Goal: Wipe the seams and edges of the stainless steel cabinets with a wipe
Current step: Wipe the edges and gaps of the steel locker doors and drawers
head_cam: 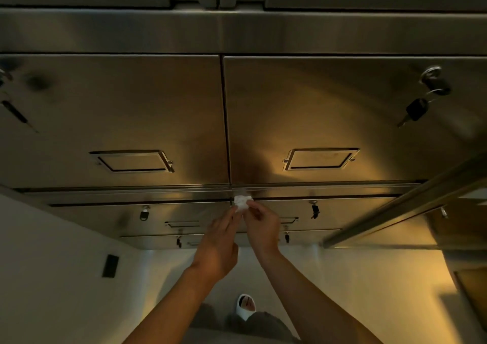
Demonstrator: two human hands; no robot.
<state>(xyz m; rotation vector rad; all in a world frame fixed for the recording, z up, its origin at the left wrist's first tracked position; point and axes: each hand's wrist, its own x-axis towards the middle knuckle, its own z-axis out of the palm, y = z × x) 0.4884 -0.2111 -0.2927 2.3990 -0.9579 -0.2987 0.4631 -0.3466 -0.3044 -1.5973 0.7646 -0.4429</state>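
A small crumpled white wipe [242,201] is being held against the stainless steel cabinets [158,111], at the point where the vertical seam [226,122] between the two large upper doors is meeting the horizontal ledge [131,192] below them. The wipe is being pinched from both sides: the left hand [220,240] is being extended upward with its fingers fairly straight and close together, fingertips touching the lower left of the wipe, while the right hand [261,225] is being kept curled, thumb and forefinger closed on the wipe's right edge. Both forearms are being raised from the bottom of the view and are converging at the wipe. A recessed label frame [131,161] is being shown on the left door and a second one [320,159] on the right door. A bunch of keys [421,98] is hanging from the lock near the right door's upper right corner. Smaller locks with keys are being seen on the lower drawers, among them a key [314,210] just to the right of the hands. A white shoe [245,306] is being seen on the pale floor between the forearms. A dark rectangular object [110,266] is lying on the floor at the left; its nature cannot be told.
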